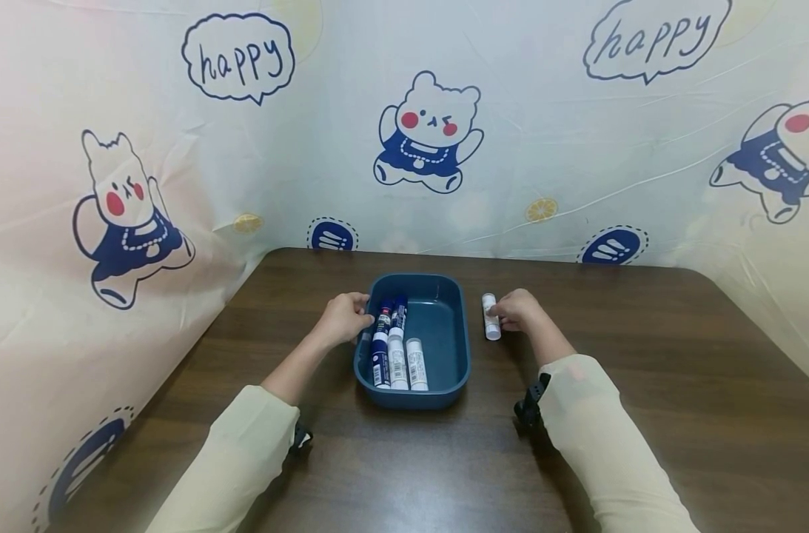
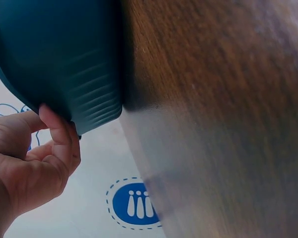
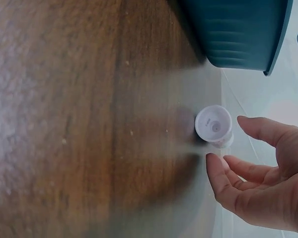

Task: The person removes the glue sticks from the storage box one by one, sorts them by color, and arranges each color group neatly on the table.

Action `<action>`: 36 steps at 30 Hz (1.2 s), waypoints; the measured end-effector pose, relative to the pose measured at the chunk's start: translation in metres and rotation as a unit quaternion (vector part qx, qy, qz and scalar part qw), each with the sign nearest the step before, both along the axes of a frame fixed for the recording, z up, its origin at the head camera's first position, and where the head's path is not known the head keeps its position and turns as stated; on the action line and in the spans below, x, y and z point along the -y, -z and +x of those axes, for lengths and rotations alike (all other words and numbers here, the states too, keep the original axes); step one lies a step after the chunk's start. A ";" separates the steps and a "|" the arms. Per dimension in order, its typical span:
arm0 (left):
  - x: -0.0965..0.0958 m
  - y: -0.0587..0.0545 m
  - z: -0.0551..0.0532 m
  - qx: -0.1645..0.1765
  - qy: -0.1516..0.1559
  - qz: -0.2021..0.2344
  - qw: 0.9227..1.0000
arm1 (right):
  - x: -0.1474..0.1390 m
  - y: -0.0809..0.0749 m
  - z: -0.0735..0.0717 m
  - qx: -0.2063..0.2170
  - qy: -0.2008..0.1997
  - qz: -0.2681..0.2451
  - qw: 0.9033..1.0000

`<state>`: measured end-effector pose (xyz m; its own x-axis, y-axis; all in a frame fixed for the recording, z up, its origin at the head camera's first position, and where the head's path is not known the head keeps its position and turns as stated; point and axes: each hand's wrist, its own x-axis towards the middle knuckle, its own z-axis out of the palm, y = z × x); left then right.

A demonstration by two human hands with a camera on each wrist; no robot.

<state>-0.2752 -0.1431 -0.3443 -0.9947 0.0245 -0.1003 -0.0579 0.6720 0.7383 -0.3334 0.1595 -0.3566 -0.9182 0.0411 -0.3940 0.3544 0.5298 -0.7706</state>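
Note:
In the head view a dark teal plastic bin [image 1: 448, 385] stands on the table. My left hand [image 1: 346, 317] grips its left rim, thumb and fingertips at the edge; the left wrist view shows the curled fingers [image 2: 62, 136] against the bin's outer wall. Several blue and white glue sticks lie along the bin's left side, among them a white one [image 1: 417, 364]. Right of the bin, a white glue stick [image 1: 491, 326] lies on the table. My right hand [image 1: 520, 309] is around it, with thumb and fingers spread either side of its round end [image 3: 214, 124] and a gap showing.
The brown wooden table [image 1: 404, 474] runs back to a pale printed cloth [image 1: 511, 148] with bears and lettering. Dark wrist cameras sit at both sleeves [image 1: 591, 400]. The bin's right half shows its bare floor.

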 end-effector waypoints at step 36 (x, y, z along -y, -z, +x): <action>-0.001 0.001 0.001 -0.001 -0.005 0.001 1.000 | 0.036 -0.045 0.015 -0.085 -0.060 -0.057 0.993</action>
